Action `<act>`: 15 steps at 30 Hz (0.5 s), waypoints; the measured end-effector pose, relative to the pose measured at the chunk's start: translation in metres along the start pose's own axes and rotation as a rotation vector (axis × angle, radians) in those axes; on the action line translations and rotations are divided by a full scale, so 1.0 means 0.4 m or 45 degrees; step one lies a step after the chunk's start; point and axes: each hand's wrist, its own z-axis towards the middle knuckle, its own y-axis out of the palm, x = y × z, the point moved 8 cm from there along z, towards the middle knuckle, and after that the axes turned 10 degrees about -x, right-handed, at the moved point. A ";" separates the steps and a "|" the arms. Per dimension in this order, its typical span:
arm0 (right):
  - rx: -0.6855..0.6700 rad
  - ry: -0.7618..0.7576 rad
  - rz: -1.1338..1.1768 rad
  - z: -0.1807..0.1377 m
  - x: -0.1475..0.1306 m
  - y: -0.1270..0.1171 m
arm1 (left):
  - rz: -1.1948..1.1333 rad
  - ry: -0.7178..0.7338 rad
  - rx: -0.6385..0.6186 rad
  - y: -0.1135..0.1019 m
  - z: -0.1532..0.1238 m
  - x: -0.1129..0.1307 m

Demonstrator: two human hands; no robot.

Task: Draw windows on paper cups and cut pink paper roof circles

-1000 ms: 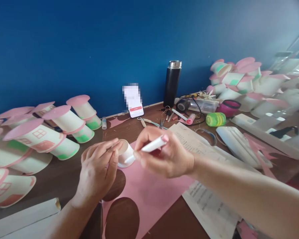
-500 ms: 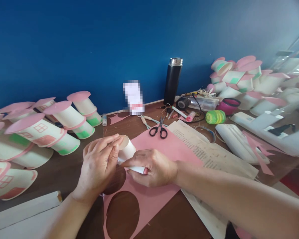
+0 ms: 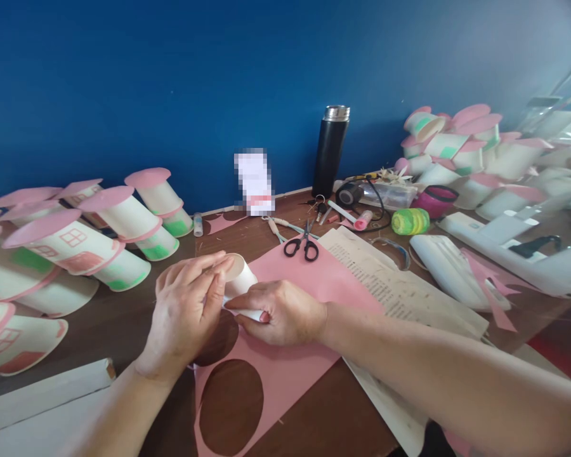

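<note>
Left hand clamps the cup onto pink paper. Right hand pinches a pen beside the cup, which probably should not shift.

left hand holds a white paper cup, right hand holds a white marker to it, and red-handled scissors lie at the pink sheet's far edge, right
The head view shows the scissors have black handles, not red. The rest stands: left hand on the white paper cup, right hand holding the white marker to it, scissors at the pink sheet's far edge.
</note>
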 end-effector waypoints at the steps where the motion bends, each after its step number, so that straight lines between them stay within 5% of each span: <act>1: -0.008 0.002 0.001 0.001 0.001 0.001 | 0.001 0.000 -0.005 0.000 0.000 0.000; 15: -0.050 0.009 -0.002 0.008 0.002 0.005 | 0.014 0.013 -0.007 0.001 0.005 0.005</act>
